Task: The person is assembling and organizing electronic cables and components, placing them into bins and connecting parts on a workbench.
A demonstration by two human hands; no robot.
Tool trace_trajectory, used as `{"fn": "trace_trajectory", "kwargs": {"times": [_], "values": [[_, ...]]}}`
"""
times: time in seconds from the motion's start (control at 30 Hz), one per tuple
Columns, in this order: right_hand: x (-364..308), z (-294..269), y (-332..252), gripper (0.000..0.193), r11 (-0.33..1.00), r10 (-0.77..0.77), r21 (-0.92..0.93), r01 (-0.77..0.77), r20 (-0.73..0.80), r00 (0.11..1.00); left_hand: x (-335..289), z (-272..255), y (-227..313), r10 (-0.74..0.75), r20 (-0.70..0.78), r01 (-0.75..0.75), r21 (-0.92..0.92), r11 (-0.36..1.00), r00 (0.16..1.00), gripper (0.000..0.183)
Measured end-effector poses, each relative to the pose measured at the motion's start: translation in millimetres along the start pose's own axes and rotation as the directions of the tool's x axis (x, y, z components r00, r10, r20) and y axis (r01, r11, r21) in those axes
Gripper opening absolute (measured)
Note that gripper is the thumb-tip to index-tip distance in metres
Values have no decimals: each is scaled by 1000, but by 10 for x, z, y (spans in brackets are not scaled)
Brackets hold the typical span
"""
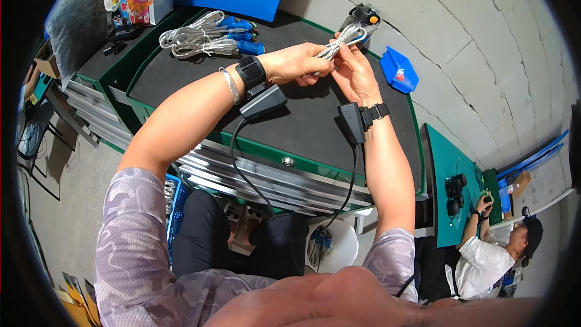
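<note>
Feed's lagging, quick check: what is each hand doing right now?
Left hand: closed on the coiled silver cable bundle.
Right hand: closed on the same cable bundle from below.

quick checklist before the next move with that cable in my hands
1. Both hands on the cable bundle: ok, left hand and right hand pinch it.
2. Bundle clear of the mat: ok, held above it.
3. Coil tied off: cannot tell, fingers cover it.
4. Finished bundles apart from the hands: ok, they lie at the mat's far left.
5. Blue bin within reach: ok, just right of the mat.
</note>
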State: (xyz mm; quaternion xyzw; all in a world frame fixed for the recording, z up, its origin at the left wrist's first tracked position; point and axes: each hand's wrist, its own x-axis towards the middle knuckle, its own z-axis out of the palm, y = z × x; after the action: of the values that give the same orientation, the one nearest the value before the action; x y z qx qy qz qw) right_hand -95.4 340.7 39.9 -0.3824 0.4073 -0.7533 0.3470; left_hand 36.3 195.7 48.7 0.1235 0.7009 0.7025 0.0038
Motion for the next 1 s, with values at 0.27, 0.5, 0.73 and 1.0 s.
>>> {"fn": "trace_trajectory", "kwargs": {"times": [0.27, 0.5, 0.73, 1.0], "values": [[18, 28, 20, 40, 996, 15, -85, -17, -25, 1000, 14, 64, -46, 80, -272, 26, 367, 930, 959, 17], [22, 25, 55, 39, 1000, -4, 8, 4, 29, 1000, -11, 88, -29, 64, -125, -61, 28, 998, 990, 11], [-19, 68, 62, 36, 993, 14, 119, -23, 81, 997, -17, 61, -3, 27, 10, -23, -301, 953, 1000, 8], [2, 34, 98, 38, 998, 43, 49, -47, 70, 997, -9, 63, -14, 26, -130, -32, -47, 998, 991, 11]]}}
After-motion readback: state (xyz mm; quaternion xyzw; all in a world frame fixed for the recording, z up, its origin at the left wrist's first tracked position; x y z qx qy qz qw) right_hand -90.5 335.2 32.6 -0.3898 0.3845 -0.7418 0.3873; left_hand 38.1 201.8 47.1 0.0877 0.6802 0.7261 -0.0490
